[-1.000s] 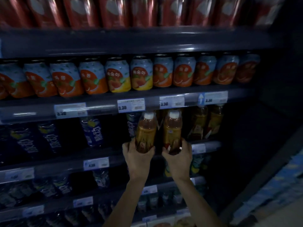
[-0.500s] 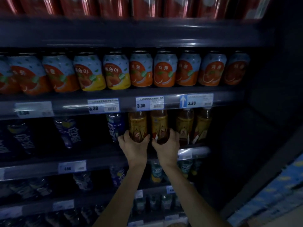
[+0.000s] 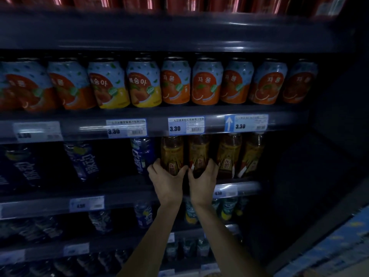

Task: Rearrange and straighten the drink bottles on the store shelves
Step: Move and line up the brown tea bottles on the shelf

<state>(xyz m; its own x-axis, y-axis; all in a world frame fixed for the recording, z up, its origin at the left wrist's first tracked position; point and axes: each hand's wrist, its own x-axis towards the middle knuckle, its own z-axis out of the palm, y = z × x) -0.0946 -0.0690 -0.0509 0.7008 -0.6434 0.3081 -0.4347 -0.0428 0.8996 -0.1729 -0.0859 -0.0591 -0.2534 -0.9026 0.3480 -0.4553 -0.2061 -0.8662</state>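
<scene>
Two amber tea bottles stand side by side on the middle shelf (image 3: 123,193). My left hand (image 3: 166,181) is wrapped around the base of the left tea bottle (image 3: 172,152). My right hand (image 3: 202,183) grips the base of the right tea bottle (image 3: 198,151). Both bottles are upright, their caps hidden behind the price rail above. Two more tea bottles (image 3: 228,154) stand just to the right of them. A dark blue bottle (image 3: 142,154) stands right beside my left hand.
A row of orange and peach drink cans (image 3: 175,82) fills the shelf above, with 3.30 price tags (image 3: 185,125) on its rail. Tilted dark blue bottles (image 3: 83,158) stand to the left. Lower shelves hold more bottles (image 3: 143,213). Red cans line the top shelf.
Both hands carried the two tea bottles up and back into the middle shelf; the bottles now stand in line with the two at the right.
</scene>
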